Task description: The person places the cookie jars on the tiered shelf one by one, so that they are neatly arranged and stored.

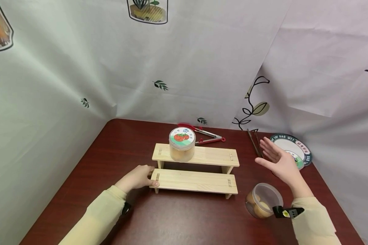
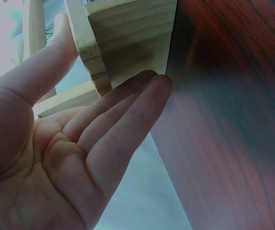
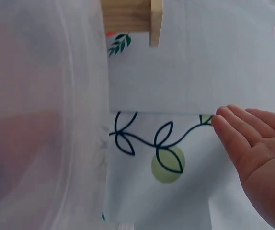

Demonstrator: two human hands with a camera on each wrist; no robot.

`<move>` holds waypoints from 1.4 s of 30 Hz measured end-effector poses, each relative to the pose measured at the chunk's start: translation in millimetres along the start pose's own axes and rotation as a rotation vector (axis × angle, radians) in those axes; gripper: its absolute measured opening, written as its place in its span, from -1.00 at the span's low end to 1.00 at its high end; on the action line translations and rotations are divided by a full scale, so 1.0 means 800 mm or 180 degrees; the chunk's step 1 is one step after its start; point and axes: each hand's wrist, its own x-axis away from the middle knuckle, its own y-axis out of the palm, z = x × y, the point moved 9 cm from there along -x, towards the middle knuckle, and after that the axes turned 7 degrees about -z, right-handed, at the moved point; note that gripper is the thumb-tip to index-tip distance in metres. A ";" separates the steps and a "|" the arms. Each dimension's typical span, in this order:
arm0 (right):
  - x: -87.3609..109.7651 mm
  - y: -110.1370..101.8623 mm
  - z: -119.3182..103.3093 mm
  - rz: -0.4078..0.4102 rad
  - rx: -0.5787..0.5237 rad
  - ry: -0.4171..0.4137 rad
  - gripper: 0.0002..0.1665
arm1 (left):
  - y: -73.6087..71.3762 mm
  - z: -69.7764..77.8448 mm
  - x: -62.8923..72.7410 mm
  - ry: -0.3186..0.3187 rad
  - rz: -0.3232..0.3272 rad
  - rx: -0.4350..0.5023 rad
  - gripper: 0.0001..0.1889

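A two-step wooden stand [image 1: 196, 181] sits mid-table. My left hand [image 1: 138, 177] grips the left end of its lower step, thumb on top and fingers by the end leg; the left wrist view shows those fingers [image 2: 123, 129] along the wood. On the upper step stands a lidded plastic jar [image 1: 182, 149] with a tomato picture on its lid. My right hand [image 1: 280, 165] hangs in the air, fingers extended, holding nothing. Below it, an open clear jar [image 1: 263, 200] contains round yellowish pieces; a clear wall [image 3: 80, 115] looms close in the right wrist view.
Red-tipped tongs [image 1: 210, 134] lie behind the stand. Thin metal tongs [image 1: 254, 143] are at the back right, beside a round plate [image 1: 306, 158]. A green-marked round lid [image 1: 299, 161] shows partly behind the right hand. White printed cloth [image 1: 202, 68] walls the table.
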 end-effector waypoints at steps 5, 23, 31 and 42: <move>0.011 -0.013 0.003 0.0029 -0.0129 -0.0153 -0.08 | -0.001 0.001 0.001 -0.0004 0.0006 0.0023 -0.40; 0.041 -0.045 0.048 0.0252 -0.0600 0.0041 -0.14 | 0.003 -0.006 0.001 -0.0118 -0.0005 0.0232 -0.33; 0.049 -0.055 0.078 0.0397 -0.0659 0.0076 -0.14 | 0.003 -0.007 0.002 -0.0120 0.0003 0.0258 -0.31; 0.067 -0.067 0.118 0.0583 -0.1141 0.0214 -0.15 | 0.003 -0.007 0.001 -0.0086 0.0010 0.0273 -0.36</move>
